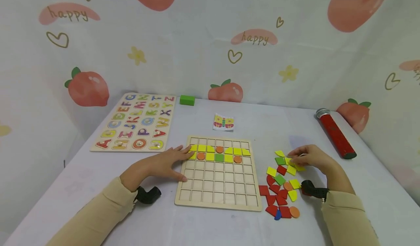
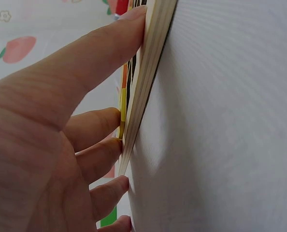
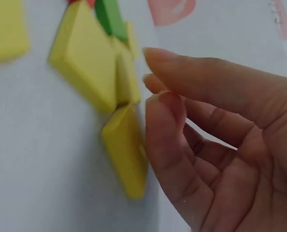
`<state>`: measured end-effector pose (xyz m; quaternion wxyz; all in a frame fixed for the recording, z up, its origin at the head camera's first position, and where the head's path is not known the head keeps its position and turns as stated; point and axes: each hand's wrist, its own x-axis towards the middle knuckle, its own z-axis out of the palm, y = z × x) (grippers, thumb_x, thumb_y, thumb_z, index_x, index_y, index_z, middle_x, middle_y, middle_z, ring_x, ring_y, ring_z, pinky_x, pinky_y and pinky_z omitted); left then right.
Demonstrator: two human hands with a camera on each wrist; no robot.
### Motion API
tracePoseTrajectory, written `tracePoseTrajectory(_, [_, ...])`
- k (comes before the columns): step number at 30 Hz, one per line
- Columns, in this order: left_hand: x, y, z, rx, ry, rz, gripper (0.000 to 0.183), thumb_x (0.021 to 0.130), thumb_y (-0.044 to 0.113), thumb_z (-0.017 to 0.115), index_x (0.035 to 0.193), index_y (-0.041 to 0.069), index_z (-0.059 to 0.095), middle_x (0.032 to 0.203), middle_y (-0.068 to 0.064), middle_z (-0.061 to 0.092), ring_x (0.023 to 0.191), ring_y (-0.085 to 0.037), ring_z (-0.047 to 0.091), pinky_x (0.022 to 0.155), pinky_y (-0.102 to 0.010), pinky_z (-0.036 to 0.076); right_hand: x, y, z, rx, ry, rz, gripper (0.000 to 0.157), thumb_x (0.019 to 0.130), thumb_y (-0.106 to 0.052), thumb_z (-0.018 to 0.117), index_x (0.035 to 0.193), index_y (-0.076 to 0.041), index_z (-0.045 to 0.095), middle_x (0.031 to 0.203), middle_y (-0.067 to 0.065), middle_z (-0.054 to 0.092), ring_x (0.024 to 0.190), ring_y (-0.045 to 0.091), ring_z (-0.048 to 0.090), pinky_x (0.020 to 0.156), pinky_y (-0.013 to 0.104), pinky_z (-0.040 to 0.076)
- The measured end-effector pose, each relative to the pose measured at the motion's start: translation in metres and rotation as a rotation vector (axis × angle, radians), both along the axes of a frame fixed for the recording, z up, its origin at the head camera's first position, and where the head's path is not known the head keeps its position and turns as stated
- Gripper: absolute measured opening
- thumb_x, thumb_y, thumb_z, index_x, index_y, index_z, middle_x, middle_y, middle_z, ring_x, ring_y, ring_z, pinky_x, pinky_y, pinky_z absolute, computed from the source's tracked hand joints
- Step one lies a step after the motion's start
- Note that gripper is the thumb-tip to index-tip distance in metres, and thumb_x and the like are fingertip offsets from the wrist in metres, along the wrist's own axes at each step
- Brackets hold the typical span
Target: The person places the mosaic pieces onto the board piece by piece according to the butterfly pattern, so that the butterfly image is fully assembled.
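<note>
My left hand [image 1: 163, 163] rests against the left edge of a wooden grid board [image 1: 219, 195], fingers spread; in the left wrist view its thumb [image 2: 105, 50] lies on the rim and two fingers touch yellow tiles [image 2: 123, 104]. The board's second and third rows hold yellow and orange tiles and a green square [image 1: 219, 157]. My right hand [image 1: 314, 159] is over the top of a loose tile pile. Its thumb and fingertips come near each other right beside yellow tiles [image 3: 126, 152], with nothing visible between them.
Red tiles [image 1: 285, 212] and other loose pieces lie right of the board. A butterfly picture card [image 1: 224, 123] is behind it. An alphabet puzzle [image 1: 134, 122] and green block [image 1: 187, 100] lie at back left, a red microphone [image 1: 336, 135] at right.
</note>
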<state>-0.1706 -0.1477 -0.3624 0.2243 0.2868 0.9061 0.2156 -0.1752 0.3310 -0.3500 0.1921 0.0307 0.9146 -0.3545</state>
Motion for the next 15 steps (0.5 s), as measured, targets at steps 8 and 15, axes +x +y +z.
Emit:
tracePoseTrajectory(8, [-0.0004, 0.0001, -0.0006, -0.003, 0.004, -0.002, 0.088, 0.074, 0.051, 0.072, 0.146, 0.021, 0.032, 0.157, 0.003, 0.013, 0.146, -0.029, 0.005, 0.117, -0.053, 0.009, 0.0023, -0.0004, -0.0035, 0.04, -0.01, 0.034, 0.039, 0.081, -0.022, 0.071, 0.111, 0.002, 0.063, 0.089, 0.005, 0.058, 0.087, 0.02, 0.049, 0.07, 0.025, 0.046])
tracePoseTrajectory(15, [-0.0003, 0.0001, 0.0002, -0.003, 0.004, -0.006, 0.088, 0.074, 0.051, 0.071, 0.146, 0.02, 0.031, 0.157, 0.002, 0.013, 0.146, -0.029, 0.005, 0.118, -0.052, 0.008, 0.0008, -0.003, -0.0057, 0.043, 0.008, 0.043, 0.036, 0.08, -0.018, 0.073, 0.106, 0.003, 0.061, 0.086, 0.005, 0.054, 0.084, 0.02, 0.048, 0.066, 0.025, 0.045])
